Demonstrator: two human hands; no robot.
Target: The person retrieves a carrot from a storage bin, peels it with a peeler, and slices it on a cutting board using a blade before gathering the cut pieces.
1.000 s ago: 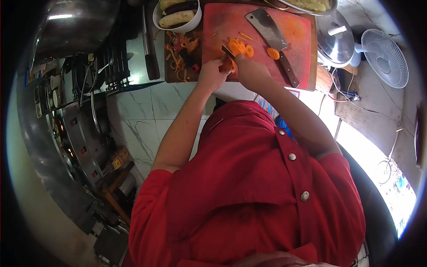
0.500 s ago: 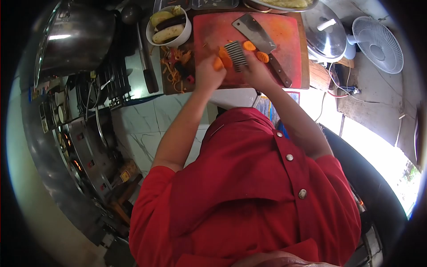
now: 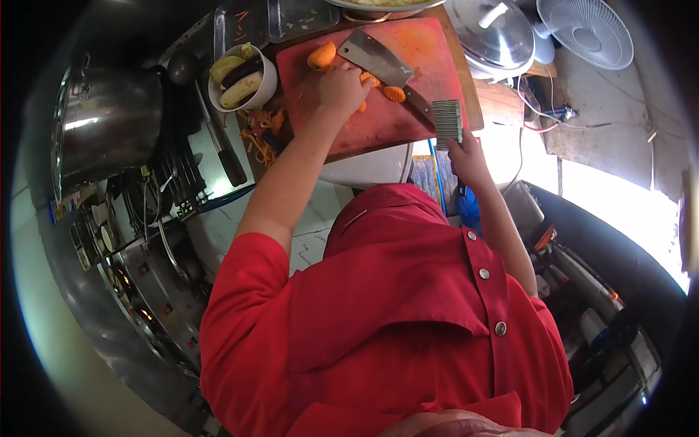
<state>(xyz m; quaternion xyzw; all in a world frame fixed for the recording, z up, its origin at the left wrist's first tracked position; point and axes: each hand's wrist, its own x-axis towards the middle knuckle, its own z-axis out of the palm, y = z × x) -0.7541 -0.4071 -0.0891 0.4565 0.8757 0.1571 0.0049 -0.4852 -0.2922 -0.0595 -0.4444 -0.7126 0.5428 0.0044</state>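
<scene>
Over the red cutting board (image 3: pixel 429 51), the left hand (image 3: pixel 345 87) bends among carrot slices (image 3: pixel 394 94), its grip unclear, beside a cleaver (image 3: pixel 375 58) with any lettering too small to read, while the right hand (image 3: pixel 467 154) clasps a wavy cutter (image 3: pixel 447 122) at the board's near right corner.

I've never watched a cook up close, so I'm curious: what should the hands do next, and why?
Perhaps the left hand should gather the carrot slices: it is right beside them, and they lie scattered near the cleaver. The right hand holds the wavy cutter away from them, by the near right corner of the cutting board.
</scene>
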